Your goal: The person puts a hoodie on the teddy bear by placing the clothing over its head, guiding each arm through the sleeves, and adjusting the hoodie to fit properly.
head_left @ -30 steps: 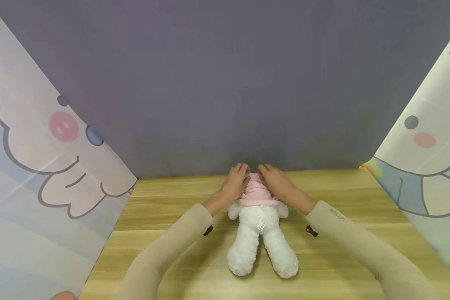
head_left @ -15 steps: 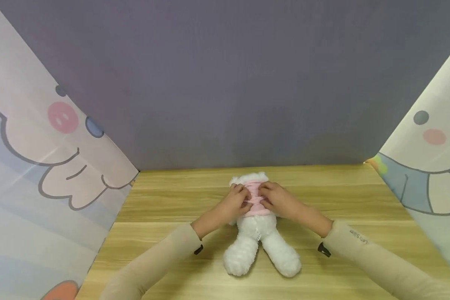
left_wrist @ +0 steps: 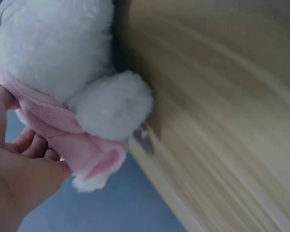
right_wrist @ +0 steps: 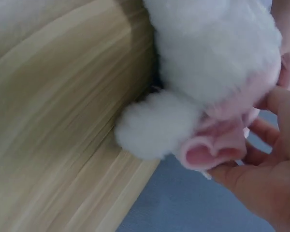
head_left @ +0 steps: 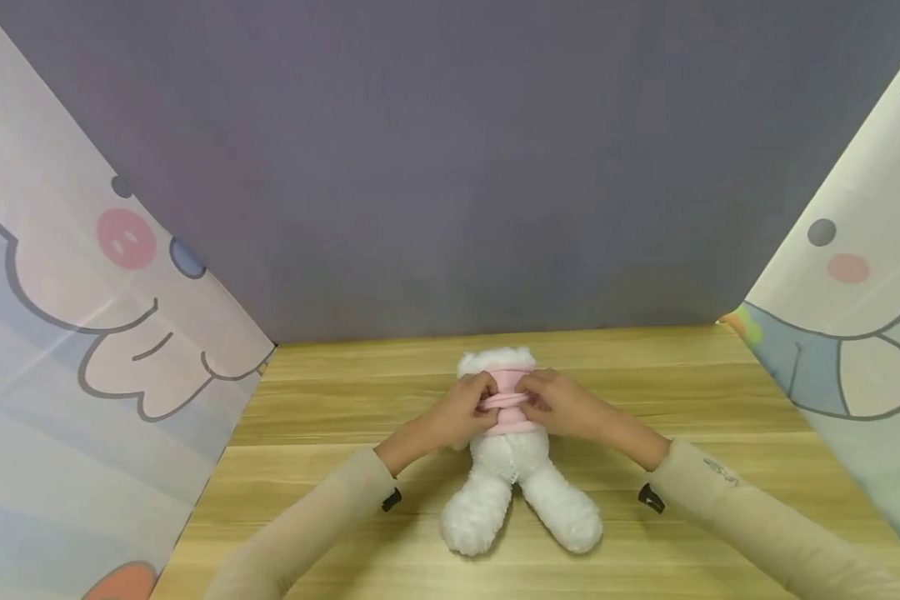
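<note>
A white plush toy (head_left: pixel 512 458) lies on the table, its two legs toward the person and its head at the far end. Around its torso is a small pink garment (head_left: pixel 512 421), bunched into folds across the middle. My left hand (head_left: pixel 461 408) pinches the garment's fabric from the left side. From the right side, my right hand (head_left: pixel 566 407) pinches it too, fingers curled. In the right wrist view an open pink sleeve (right_wrist: pixel 210 152) sticks out beside the toy's fluffy arm (right_wrist: pixel 157 125). The left wrist view shows the other sleeve (left_wrist: pixel 99 157) below the other arm (left_wrist: pixel 113 106).
The wooden table (head_left: pixel 330 400) ends at a grey back panel (head_left: pixel 495 208). Side panels with cartoon prints, one on the left (head_left: pixel 60 292) and one on the right (head_left: pixel 870 333), border the table.
Both hands have come from the garment's far end down to its middle, uncovering the toy's head end. Over the last half second the fabric has been gathered into a thicker fold.
</note>
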Tool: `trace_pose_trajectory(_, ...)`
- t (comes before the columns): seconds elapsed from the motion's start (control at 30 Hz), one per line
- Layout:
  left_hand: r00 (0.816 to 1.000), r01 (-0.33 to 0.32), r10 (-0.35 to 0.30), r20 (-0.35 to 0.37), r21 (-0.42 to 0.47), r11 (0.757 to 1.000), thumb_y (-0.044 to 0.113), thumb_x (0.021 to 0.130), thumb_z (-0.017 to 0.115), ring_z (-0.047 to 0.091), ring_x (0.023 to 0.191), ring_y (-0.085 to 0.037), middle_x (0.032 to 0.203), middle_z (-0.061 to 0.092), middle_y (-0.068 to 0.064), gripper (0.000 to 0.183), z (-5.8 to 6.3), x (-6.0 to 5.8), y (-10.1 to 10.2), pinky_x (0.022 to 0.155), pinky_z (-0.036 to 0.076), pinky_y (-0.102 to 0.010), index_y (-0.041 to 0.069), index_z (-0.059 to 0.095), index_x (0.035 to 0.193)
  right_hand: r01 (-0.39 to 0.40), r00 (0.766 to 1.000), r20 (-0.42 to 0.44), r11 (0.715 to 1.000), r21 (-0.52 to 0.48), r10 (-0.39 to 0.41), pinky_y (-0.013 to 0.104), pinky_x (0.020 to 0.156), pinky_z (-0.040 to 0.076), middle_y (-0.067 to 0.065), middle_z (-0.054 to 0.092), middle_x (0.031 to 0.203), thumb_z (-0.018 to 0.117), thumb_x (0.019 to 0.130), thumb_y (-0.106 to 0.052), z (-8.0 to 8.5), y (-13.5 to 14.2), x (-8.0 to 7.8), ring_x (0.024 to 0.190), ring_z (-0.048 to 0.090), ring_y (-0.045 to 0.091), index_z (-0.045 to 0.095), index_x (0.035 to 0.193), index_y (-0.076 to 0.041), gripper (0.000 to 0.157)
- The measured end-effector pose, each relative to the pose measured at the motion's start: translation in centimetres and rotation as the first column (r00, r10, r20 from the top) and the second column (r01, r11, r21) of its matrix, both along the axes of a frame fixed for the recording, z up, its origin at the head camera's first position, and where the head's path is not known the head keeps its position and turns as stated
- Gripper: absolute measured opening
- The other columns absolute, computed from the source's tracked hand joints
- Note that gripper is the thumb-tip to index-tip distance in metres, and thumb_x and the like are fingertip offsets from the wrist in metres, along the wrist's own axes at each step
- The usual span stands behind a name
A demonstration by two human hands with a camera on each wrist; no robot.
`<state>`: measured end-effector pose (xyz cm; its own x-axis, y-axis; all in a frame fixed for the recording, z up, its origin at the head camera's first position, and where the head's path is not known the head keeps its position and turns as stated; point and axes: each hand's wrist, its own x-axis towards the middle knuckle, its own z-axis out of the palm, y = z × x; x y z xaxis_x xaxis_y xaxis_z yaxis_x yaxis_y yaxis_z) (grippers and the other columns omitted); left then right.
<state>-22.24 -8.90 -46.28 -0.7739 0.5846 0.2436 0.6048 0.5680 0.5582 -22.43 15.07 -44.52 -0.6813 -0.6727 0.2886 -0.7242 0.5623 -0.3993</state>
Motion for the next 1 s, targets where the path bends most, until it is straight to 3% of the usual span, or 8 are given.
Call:
trace_pose_trajectory(0.1, 0.997, -0.057, 0.061, -0.054, 0.081, 0.995, 0.011, 0.09, 0.071, 0.05, 0.095, -0.018, 0.099, 0.054, -0.005, 0.028, 0.3, 1.0, -1.1, 0.08, 0.05, -0.028, 0.005, 0.053, 0.112, 0.059, 0.994, 0.091, 0.997, -0.044, -0.055, 0.038, 0.082, 0.056, 0.011, 0.065, 0.115, 0.065, 0.1, -0.026, -0.4, -0.2, 0.6, 0.096, 0.064, 0.019, 0.061, 0.129, -0.003, 0.037)
trace_pose_trajectory(0.2, 0.989, -0.093, 0.097, -0.113, 0.039, 0.995, 0.014, 0.092, 0.07, 0.05, 0.099, -0.021, 0.106, 0.055, -0.007, 0.03, 0.4, 2.2, -1.5, 0.084, 0.049, -0.032, 0.004, 0.053, 0.114, 0.093, 0.989, 0.118, 0.993, -0.076, -0.084, 0.051, 0.097, 0.051, 0.019, 0.062, 0.127, 0.064, 0.101, -0.029, -1.2, -0.4, 1.0, 0.114, 0.061, 0.037, 0.051, 0.137, 0.001, 0.048)
trace_pose_trajectory(0.3, 0.985, -0.092, 0.083, -0.148, -0.057, 0.994, 0.017, 0.097, 0.067, 0.049, 0.098, -0.022, 0.113, 0.054, -0.009, 0.028, 0.0, 2.3, -1.1, 0.084, 0.048, -0.034, 0.003, 0.056, 0.118, 0.086, 0.996, 0.01, 0.992, -0.087, -0.086, 0.064, 0.111, 0.033, 0.022, 0.064, 0.118, 0.066, 0.1, -0.021, -2.1, -0.9, 0.1, 0.117, 0.058, 0.048, 0.046, 0.133, 0.007, 0.048)
trace_pose_trajectory(0.43, 0.985, -0.117, 0.099, -0.142, -0.129, 0.985, 0.019, 0.099, 0.066, 0.05, 0.113, -0.025, 0.13, 0.051, -0.012, 0.041, -0.7, 0.5, -0.3, 0.096, 0.049, -0.035, 0.002, 0.054, 0.134, 0.097, 0.976, -0.189, 0.992, -0.077, -0.11, 0.068, 0.116, 0.018, 0.018, 0.067, 0.106, 0.064, 0.1, -0.013, -2.9, -1.3, -2.2, 0.112, 0.062, 0.044, 0.051, 0.124, 0.008, 0.035)
trace_pose_trajectory(0.57, 0.995, -0.086, 0.079, -0.054, -0.143, 0.986, 0.012, 0.091, 0.074, 0.047, 0.131, -0.03, 0.141, 0.049, -0.016, 0.066, -1.1, -0.8, -0.3, 0.111, 0.042, -0.041, -0.001, 0.041, 0.147, 0.136, 0.957, -0.247, 0.987, -0.091, -0.154, 0.062, 0.106, 0.035, 0.023, 0.064, 0.117, 0.068, 0.096, -0.014, -3.0, -0.1, -3.1, 0.116, 0.054, 0.047, 0.065, 0.108, -0.001, 0.018)
trace_pose_trajectory(0.67, 0.997, -0.077, 0.074, -0.022, -0.155, 0.985, 0.009, 0.087, 0.08, 0.045, 0.134, -0.032, 0.142, 0.047, -0.02, 0.075, -1.3, -1.0, -0.7, 0.114, 0.038, -0.041, -0.004, 0.036, 0.147, 0.12, 0.962, -0.236, 0.989, -0.083, -0.136, 0.053, 0.093, 0.046, 0.021, 0.061, 0.12, 0.075, 0.09, -0.016, -3.0, 1.3, -2.8, 0.11, 0.053, 0.04, 0.071, 0.113, -0.004, 0.026)
trace_pose_trajectory(0.83, 0.983, -0.138, 0.115, -0.141, -0.166, 0.976, 0.015, 0.091, 0.079, 0.039, 0.139, -0.032, 0.145, 0.041, -0.019, 0.07, -1.5, -1.5, -0.9, 0.115, 0.037, -0.037, -0.004, 0.039, 0.145, 0.044, 0.982, -0.178, 0.995, -0.084, -0.059, 0.051, 0.101, 0.048, 0.02, 0.058, 0.131, 0.079, 0.087, -0.018, -2.5, 2.0, -2.7, 0.122, 0.053, 0.037, 0.061, 0.132, 0.002, 0.052)
trace_pose_trajectory(1.0, 0.965, -0.173, 0.119, -0.234, -0.227, 0.958, 0.022, 0.087, 0.083, 0.045, 0.128, -0.028, 0.134, 0.051, -0.012, 0.06, -1.4, -2.2, -0.3, 0.109, 0.042, -0.036, 0.002, 0.05, 0.133, 0.039, 0.983, -0.173, 0.993, -0.113, -0.058, 0.052, 0.104, 0.045, 0.017, 0.059, 0.128, 0.084, 0.08, -0.012, -2.9, 1.2, -3.0, 0.121, 0.052, 0.036, 0.062, 0.125, 0.001, 0.051)
